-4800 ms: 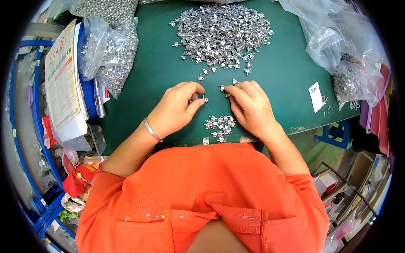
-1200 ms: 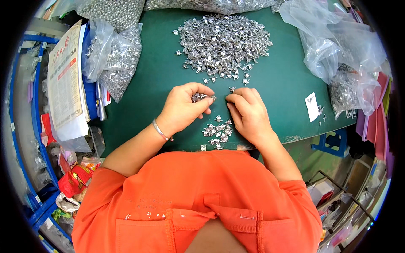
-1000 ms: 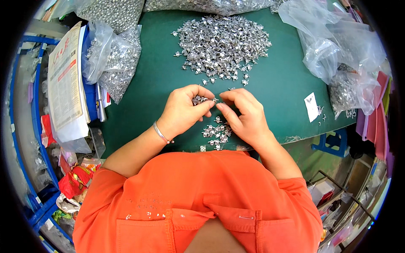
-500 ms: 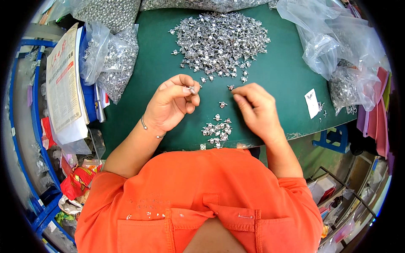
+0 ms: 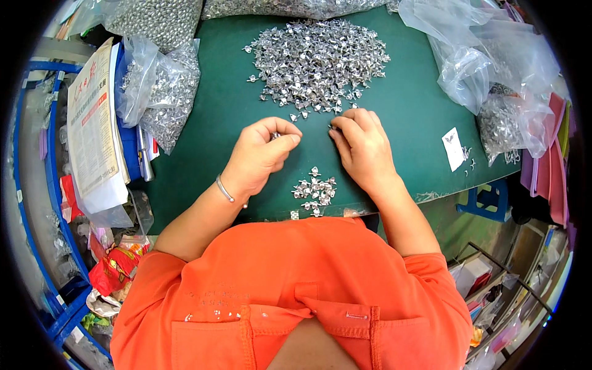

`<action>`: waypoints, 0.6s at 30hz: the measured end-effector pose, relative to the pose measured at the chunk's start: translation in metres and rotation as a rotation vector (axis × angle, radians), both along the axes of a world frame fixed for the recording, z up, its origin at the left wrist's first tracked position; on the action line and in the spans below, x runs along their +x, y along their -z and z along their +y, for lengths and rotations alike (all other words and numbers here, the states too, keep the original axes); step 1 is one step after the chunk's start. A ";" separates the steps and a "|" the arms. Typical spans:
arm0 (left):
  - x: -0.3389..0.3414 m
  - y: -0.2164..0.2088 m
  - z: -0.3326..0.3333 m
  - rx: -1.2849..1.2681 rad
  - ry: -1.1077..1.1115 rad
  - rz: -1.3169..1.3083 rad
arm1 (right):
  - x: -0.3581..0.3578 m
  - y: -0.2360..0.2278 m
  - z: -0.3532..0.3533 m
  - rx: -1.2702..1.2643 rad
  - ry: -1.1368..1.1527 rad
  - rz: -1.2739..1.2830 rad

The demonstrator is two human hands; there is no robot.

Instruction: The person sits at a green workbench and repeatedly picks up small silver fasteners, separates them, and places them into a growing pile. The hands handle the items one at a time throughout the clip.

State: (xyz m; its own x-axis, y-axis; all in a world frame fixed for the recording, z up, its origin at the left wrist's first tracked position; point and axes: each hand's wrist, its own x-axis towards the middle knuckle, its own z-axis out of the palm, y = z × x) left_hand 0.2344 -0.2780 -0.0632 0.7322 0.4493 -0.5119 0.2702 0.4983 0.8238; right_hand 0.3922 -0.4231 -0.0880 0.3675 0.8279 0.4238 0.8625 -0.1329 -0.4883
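Observation:
My left hand [image 5: 260,155] is closed, thumb against its curled fingers, and a small silvery metal piece [image 5: 275,135] shows inside the curl. To its right my right hand [image 5: 365,148] pinches thumb and forefinger together on a tiny silvery metal piece [image 5: 332,127], mostly hidden by the fingertips. Beyond both hands spreads a large pile of small winged metal pieces [image 5: 317,61]. A smaller cluster of like pieces [image 5: 314,190] lies between my forearms, close to the near edge of the green table [image 5: 413,123].
Clear bags of metal parts [image 5: 169,92] stand at the left, with another bag [image 5: 509,123] at the right. A newspaper stack [image 5: 92,117] leans by the left edge. A white card [image 5: 453,149] lies at the right, and a blue stool [image 5: 487,202] stands below the table.
My left hand has rolled from palm-up to fingers curled inward. My right fingertips have moved slightly left and closed on a piece. The lone piece between my hands is gone from the table.

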 end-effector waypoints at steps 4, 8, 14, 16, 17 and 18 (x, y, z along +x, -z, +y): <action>0.000 0.010 0.017 0.843 0.024 0.009 | -0.002 -0.001 -0.011 0.001 -0.133 0.099; 0.003 0.015 0.026 1.145 0.187 0.063 | 0.004 -0.007 -0.024 -0.036 -0.225 0.148; 0.008 0.016 0.016 1.232 0.303 0.025 | 0.008 -0.012 -0.037 -0.024 -0.200 0.262; 0.005 0.016 0.015 1.233 0.308 0.011 | 0.013 -0.009 -0.040 0.009 -0.082 0.284; 0.003 0.016 0.014 1.234 0.311 0.002 | 0.015 -0.010 -0.039 0.019 -0.024 0.298; 0.002 0.014 0.012 1.231 0.323 0.011 | 0.015 -0.012 -0.037 0.029 0.033 0.311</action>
State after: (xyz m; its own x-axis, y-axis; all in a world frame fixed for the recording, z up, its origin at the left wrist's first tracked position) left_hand 0.2363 -0.2659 -0.0771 0.8952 0.4324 0.1082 0.2454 -0.6807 0.6902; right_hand 0.4071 -0.4603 -0.0760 0.5097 0.8026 0.3098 0.6663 -0.1405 -0.7323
